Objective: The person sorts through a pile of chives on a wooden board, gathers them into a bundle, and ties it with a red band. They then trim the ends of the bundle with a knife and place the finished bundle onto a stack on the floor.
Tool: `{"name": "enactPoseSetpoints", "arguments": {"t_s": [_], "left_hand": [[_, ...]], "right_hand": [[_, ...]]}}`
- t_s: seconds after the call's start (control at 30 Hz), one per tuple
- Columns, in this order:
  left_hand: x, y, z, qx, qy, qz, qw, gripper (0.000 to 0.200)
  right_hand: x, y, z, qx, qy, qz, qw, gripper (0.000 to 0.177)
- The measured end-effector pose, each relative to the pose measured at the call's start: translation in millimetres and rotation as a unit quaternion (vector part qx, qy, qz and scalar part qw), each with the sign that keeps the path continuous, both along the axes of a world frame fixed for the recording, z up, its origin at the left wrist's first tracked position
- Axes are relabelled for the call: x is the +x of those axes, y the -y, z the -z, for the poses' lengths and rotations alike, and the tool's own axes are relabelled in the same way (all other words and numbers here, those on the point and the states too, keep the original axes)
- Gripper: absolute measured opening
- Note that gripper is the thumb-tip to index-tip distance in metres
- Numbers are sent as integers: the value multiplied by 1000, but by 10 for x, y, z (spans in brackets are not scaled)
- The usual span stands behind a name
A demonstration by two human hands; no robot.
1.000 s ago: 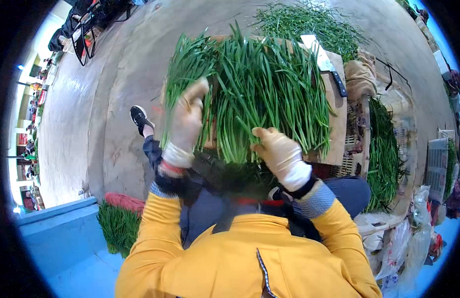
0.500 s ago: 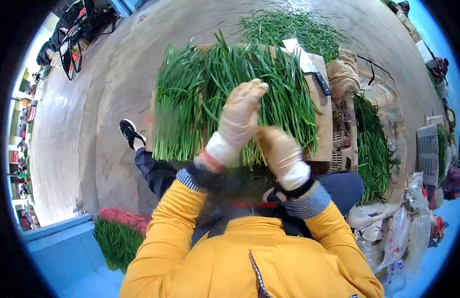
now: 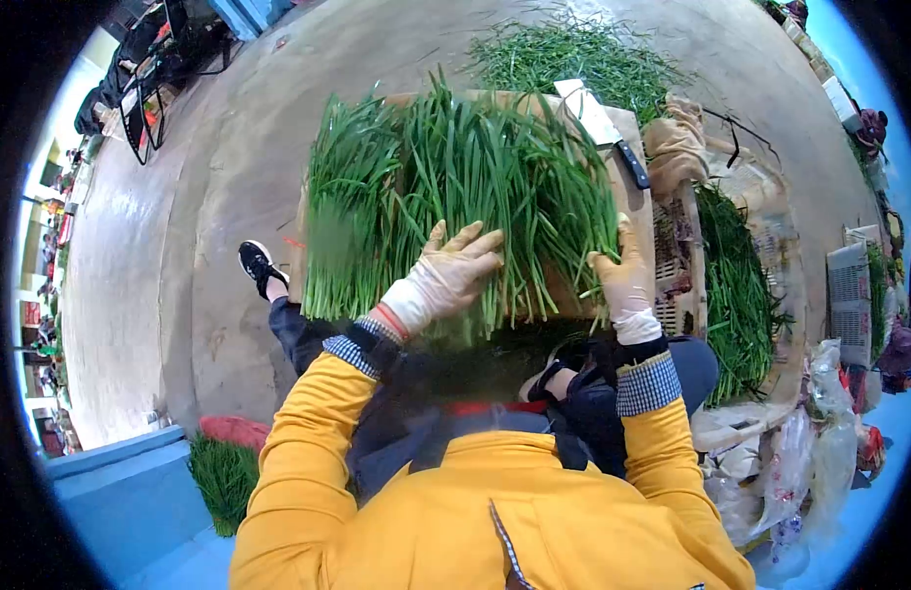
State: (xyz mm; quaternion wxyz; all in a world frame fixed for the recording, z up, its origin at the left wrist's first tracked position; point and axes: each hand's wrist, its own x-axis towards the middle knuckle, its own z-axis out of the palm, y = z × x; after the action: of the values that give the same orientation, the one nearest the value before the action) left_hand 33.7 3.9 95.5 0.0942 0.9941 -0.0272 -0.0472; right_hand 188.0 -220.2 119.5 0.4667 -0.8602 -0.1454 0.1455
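Long green leafy stalks (image 3: 485,187) lie in rows across a wooden board (image 3: 635,226), with their pale cut ends toward me. My left hand (image 3: 443,277), gloved, rests on the lower part of the middle stalks with its fingers spread. At the right edge of the stalks is my gloved right hand (image 3: 622,275), its thumb and fingers apart around the side of the bunch, touching a few stalk ends. A cleaver (image 3: 598,123) with a black handle lies on the board's far right corner.
Loose green trimmings (image 3: 573,64) cover the floor beyond the board. To the right stand a crate of greens (image 3: 735,295), a beige cloth (image 3: 676,143) and plastic bags (image 3: 785,462). More greens (image 3: 222,477) lie at the lower left, beside a red cloth (image 3: 234,431).
My hands were close together above the stalks and have moved apart. The left came down onto the middle stalks, and the right moved to their right edge. The right-hand stalks have shifted slightly.
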Motion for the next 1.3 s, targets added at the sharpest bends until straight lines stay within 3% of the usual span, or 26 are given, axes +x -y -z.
{"name": "enactPoseSetpoints", "arguments": {"t_s": [0.03, 0.07, 0.13, 0.2, 0.27, 0.33, 0.4, 0.43, 0.47, 0.53, 0.6, 0.67, 0.73, 0.93, 1.03, 1.07, 1.13, 1.2, 1.27, 1.3], "left_hand": [[-38, -17, 70, -15, 29, 2, 999, 51], [-41, -11, 96, -31, 60, 7, 998, 52], [3, -26, 155, -45, 61, 3, 997, 55], [4, -21, 180, -62, 56, 21, 996, 59], [7, -53, 195, -69, 55, 25, 996, 62], [-11, -61, 200, -87, 73, 21, 993, 62], [-10, -71, 199, -101, 83, 25, 991, 62], [-13, -79, 200, -115, 94, 26, 989, 61], [-24, -75, 199, -116, 95, 24, 988, 61], [-20, -45, 182, -113, 120, 26, 986, 61], [-10, -19, 136, -112, 129, 26, 985, 61], [-24, -4, 96, -108, 137, 21, 985, 61], [-8, -19, 54, -133, 167, 39, 976, 60], [-70, 13, 55, -113, 127, -5, 985, 63], [-86, -63, 208, -255, 160, -34, 953, 72], [-65, -84, 251, -256, 159, -36, 953, 72], [29, -110, 293, -441, 131, -101, 882, 71], [64, -13, 83, -436, 158, -94, 881, 69], [137, 50, -13, -124, 108, -56, 985, 66], [130, 74, 53, -74, 161, -38, 983, 67]], "right_hand": [[103, 55, 347, 108, 7, -7, 994, 69], [107, 74, 399, 107, 9, -3, 994, 69], [133, 157, 477, -100, 28, -42, 994, 64], [89, 223, 384, -92, 20, -47, 994, 62], [150, 261, 364, -138, 218, -102, 961, 62], [112, 256, 205, -196, 183, -89, 959, 59], [111, 269, 209, -75, 227, -49, 970, 51], [157, 250, 319, 5, 216, -22, 976, 38], [88, 169, 181, 5, 216, -25, 976, 38], [-207, -134, -218, 82, 163, -84, 980, 26], [-227, -497, -56, 122, 156, -127, 972, 20], [-134, -866, 61, 61, 118, -184, 974, 25], [-58, -1142, 70, -78, 101, -216, 968, 43], [93, -1145, 117, -200, 81, -264, 940, 27], [128, -854, 275, 17, 33, -163, 986, 29], [68, -750, 94, 60, 22, -134, 989, 22], [-75, -501, -38, 110, 111, -149, 976, 10], [-341, -320, -128, 233, 144, -239, 932, 5], [-595, -129, -243, 202, 106, -337, 913, 9], [-721, -34, -300, 185, 86, -384, 901, 12]]}}
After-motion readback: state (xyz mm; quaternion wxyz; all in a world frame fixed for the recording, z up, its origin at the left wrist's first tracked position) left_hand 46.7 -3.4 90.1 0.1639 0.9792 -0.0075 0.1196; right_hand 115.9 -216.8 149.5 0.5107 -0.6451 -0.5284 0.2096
